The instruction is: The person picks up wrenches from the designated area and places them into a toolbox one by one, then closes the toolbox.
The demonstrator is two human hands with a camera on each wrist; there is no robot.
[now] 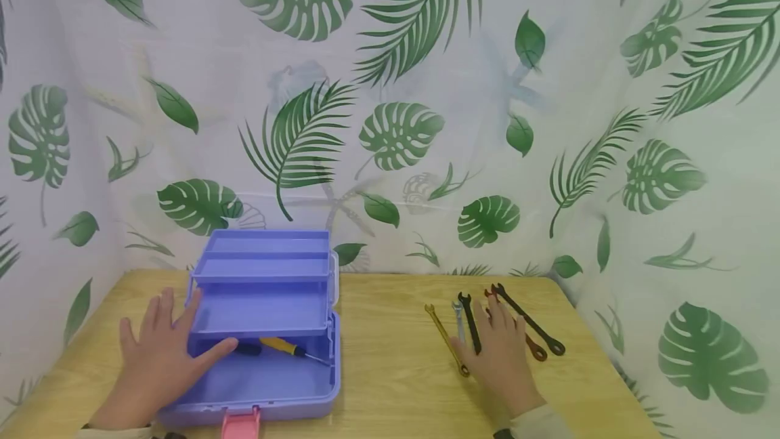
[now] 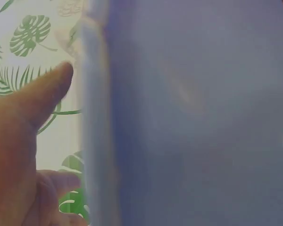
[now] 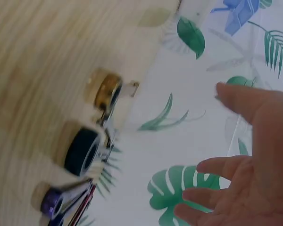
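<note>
Holds out the left hand [image 1: 155, 361] with its back showing and its fingers [image 1: 165, 307] fanned, nearly straight, pointing forward from the palm. Angles the left thumb [image 1: 215, 354] well away from them, toward the right hand [image 1: 501, 354]. Holds that one well apart, to the right of the left, also back-side up, with fingers closer together and pointing forward. Sticks the right thumb [image 1: 460, 352] out on the inner side. Wears a light sleeve [image 1: 539, 424] just behind the right wrist.

Screened-off work nook, seemingly — leaf-print hangings [image 1: 487, 161] on three sides, wood-grain table [image 1: 384, 358], toolbox [image 1: 274, 379], wrenches [image 1: 527, 318]
</note>
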